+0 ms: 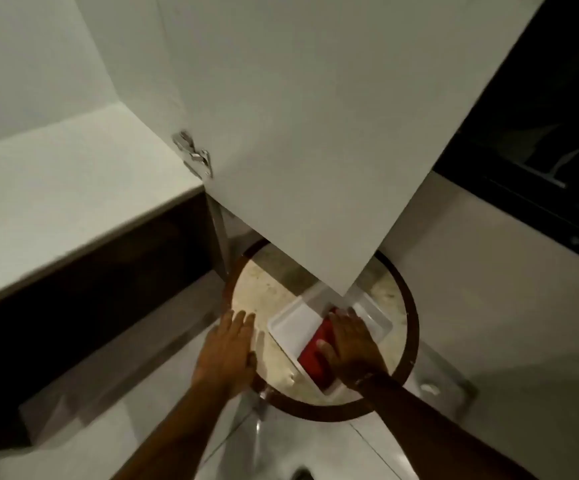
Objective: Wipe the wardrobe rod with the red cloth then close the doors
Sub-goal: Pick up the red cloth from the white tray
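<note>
The red cloth (315,358) lies in a white tray (291,323) on a small round table (274,292). My right hand (354,344) rests flat on top of the cloth, fingers spread, not gripping it. My left hand (227,348) hovers open over the table's left part, beside the tray, holding nothing. An open white wardrobe door (315,133) hangs above the table, its lower corner over the tray. A metal hinge (193,155) joins it to the wardrobe. The rod is out of sight.
The wardrobe's pale bottom shelf (56,188) and dark base (90,299) are at left. A dark window (540,133) lies at the right. Glossy pale floor tiles (489,341) surround the table.
</note>
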